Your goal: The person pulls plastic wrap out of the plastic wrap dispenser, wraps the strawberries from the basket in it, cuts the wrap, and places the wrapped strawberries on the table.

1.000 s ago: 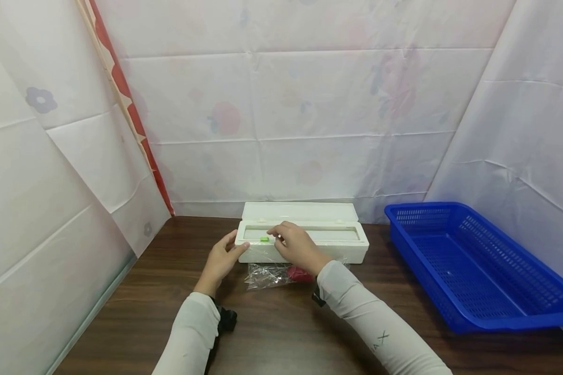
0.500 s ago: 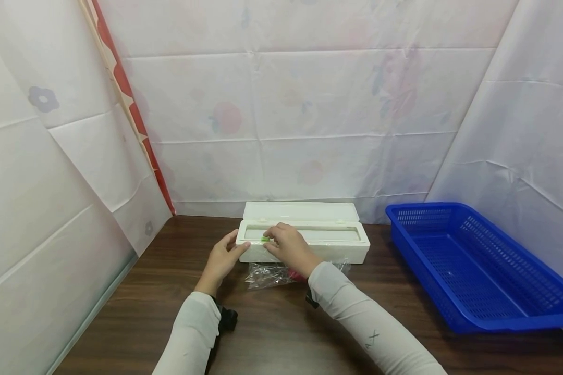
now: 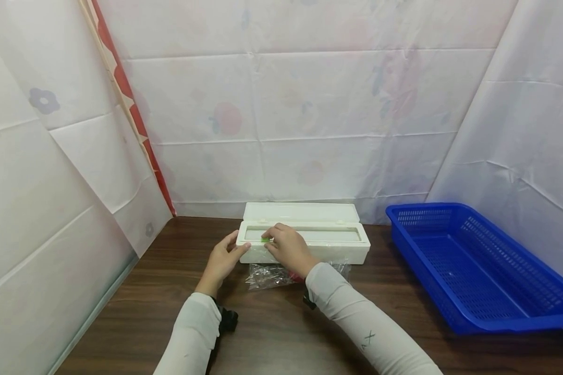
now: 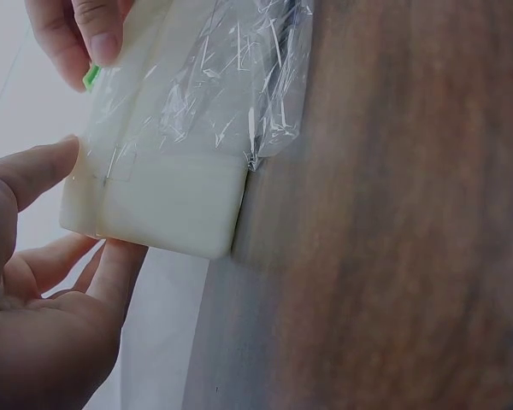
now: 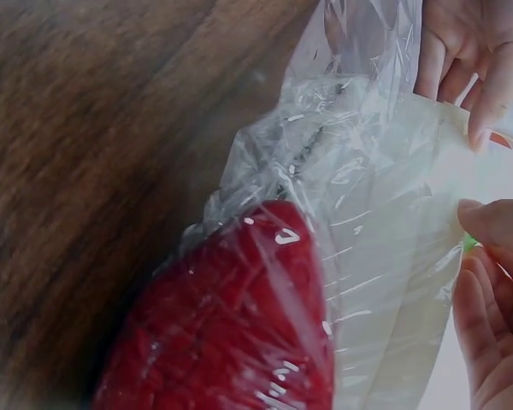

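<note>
A long white cling film dispenser lies across the table with its lid raised at the back. My left hand grips its left end, thumb on the top front edge and fingers round the end face, as the left wrist view shows. My right hand pinches a small green slide cutter at the dispenser's front top edge, near the left end. Clear cling film hangs down the front onto the table. Under it, in the right wrist view, lies a red, bumpy-surfaced item, mostly behind my right wrist in the head view.
A blue perforated plastic basket stands at the right of the brown wooden table. White patterned sheets close off the back and both sides, close behind the dispenser's lid.
My right hand has moved left along the dispenser's edge and now has its fingertips on the green slide cutter. My left hand has kept its grip on the left end.
</note>
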`<state>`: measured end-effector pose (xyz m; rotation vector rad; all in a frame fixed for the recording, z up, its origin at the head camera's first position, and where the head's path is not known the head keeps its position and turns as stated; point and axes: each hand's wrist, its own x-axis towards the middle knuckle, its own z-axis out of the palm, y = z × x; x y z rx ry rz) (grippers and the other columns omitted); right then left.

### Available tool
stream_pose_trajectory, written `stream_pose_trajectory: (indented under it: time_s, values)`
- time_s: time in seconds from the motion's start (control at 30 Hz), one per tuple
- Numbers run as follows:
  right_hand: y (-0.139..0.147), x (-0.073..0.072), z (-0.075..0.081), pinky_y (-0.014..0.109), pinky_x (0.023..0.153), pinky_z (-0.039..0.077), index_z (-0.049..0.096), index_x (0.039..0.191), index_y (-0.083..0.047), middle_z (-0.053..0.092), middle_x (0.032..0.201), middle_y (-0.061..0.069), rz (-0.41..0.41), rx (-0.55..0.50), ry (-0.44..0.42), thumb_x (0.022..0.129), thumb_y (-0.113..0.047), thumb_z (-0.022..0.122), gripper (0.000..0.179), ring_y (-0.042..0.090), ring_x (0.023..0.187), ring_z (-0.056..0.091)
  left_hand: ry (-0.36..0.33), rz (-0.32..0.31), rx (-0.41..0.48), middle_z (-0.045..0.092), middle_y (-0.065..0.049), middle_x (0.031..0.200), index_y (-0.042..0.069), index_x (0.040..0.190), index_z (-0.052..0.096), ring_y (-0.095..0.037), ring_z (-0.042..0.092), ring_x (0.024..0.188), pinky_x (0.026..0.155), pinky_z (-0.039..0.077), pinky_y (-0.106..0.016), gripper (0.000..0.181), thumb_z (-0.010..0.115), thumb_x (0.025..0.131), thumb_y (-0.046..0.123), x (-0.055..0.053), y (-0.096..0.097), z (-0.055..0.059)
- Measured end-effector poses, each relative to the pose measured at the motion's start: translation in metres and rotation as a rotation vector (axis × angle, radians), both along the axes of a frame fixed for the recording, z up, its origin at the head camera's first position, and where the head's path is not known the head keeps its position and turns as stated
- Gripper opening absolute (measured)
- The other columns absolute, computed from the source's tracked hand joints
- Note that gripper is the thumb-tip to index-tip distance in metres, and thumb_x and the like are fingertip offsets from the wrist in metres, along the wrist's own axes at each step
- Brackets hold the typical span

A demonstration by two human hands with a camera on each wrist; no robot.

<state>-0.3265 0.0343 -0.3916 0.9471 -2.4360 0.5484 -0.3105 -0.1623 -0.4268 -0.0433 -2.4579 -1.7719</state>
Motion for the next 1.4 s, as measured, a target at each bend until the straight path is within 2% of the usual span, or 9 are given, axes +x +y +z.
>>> stream_pose_trajectory:
  time_s: [0.57, 0.97, 1.4]
  values:
    - [-0.0015, 0.0012, -0.0007, 0.025, 0.064, 0.053, 0.067, 0.107, -0.018, 0.065, 0.104, -0.004, 0.028, 0.065, 0.047, 0.086, -0.012, 0.065, 0.021, 0.011, 0.085, 0.055, 0.005, -0.01, 0.003, 0.045, -0.015, 0.139, 0.01, 0.144, 0.034, -0.027, 0.044, 0.122, 0.096, 0.045, -0.047, 0.071, 0.064, 0.086, 0.039, 0.002, 0.0003, 0.0016]
    - [-0.0037, 0.0, 0.0002, 0.027, 0.068, 0.053, 0.066, 0.113, -0.023, 0.065, 0.11, -0.007, 0.038, 0.113, 0.065, 0.086, -0.006, 0.061, 0.032, 0.012, 0.088, 0.054, 0.007, -0.013, 0.019, 0.045, -0.015, 0.138, 0.011, 0.143, 0.035, -0.027, 0.044, 0.122, 0.097, 0.045, -0.046, 0.07, 0.065, 0.086, 0.039, 0.0022, 0.0, 0.0022]
    - [-0.0037, -0.002, -0.0001, 0.027, 0.066, 0.053, 0.066, 0.115, -0.024, 0.066, 0.114, -0.008, 0.078, 0.126, 0.093, 0.086, -0.001, 0.056, 0.039, 0.013, 0.091, 0.054, 0.014, -0.005, 0.005, 0.047, -0.016, 0.136, 0.01, 0.143, 0.035, -0.026, 0.046, 0.119, 0.096, 0.045, -0.048, 0.07, 0.064, 0.086, 0.04, 0.0013, -0.0003, 0.0019]
